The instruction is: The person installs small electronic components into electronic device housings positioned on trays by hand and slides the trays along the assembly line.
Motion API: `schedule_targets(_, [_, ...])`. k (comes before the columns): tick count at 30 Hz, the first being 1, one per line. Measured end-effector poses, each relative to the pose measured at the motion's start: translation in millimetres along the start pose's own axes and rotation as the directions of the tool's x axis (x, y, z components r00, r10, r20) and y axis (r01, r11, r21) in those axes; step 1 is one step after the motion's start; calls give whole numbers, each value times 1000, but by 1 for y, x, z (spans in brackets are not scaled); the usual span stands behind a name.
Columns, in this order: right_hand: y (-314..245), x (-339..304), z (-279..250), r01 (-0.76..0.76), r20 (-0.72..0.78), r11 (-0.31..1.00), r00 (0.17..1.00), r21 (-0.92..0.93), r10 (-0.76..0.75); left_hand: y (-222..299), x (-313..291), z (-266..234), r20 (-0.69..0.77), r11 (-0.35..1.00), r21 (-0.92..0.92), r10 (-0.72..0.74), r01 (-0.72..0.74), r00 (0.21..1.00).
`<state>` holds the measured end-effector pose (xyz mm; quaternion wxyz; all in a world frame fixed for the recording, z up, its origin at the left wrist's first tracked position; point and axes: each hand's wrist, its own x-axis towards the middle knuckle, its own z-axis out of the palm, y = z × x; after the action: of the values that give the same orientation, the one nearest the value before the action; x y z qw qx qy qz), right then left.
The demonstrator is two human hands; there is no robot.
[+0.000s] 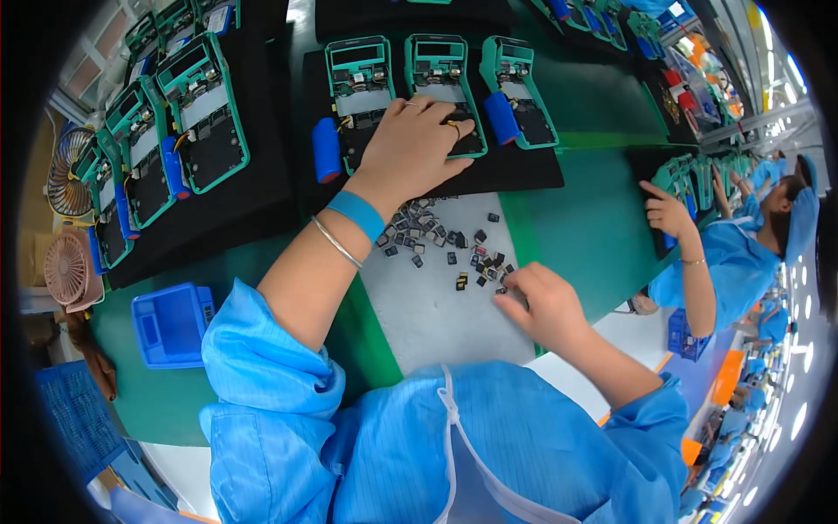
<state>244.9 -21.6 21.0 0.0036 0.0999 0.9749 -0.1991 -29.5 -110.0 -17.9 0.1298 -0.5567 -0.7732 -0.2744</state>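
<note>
My left hand lies palm down over the middle green-framed device housing, fingers spread and the thumb apart. What is under its fingertips is hidden. Circuit boards and wires show inside the housing. To the left sits another such housing with a blue cylindrical battery beside it; a third housing stands to the right with its own battery. Over the right edge of a scattered pile of small black memory cards, my right hand has curled fingers, with a gap between thumb and forefinger.
The housings rest on a black mat across the green table. More housings stand on another mat at left. A blue bin and a pink fan are at the left. A co-worker's hand touches housings at right.
</note>
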Motion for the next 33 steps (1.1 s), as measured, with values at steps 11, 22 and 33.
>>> schedule_targets(11, [17,-16,19,394,-166,866,874,-309,-457,1,1,-2,58,999,51,-17,14,998])
schedule_targets(22, [6,-14,0,500,22,795,851,-344,-525,14,14,-4,-3,995,90,47,-47,999])
schedule_targets(33, [-28,0,6,434,216,781,901,-449,-377,66,76,50,75,989,117,86,-94,993])
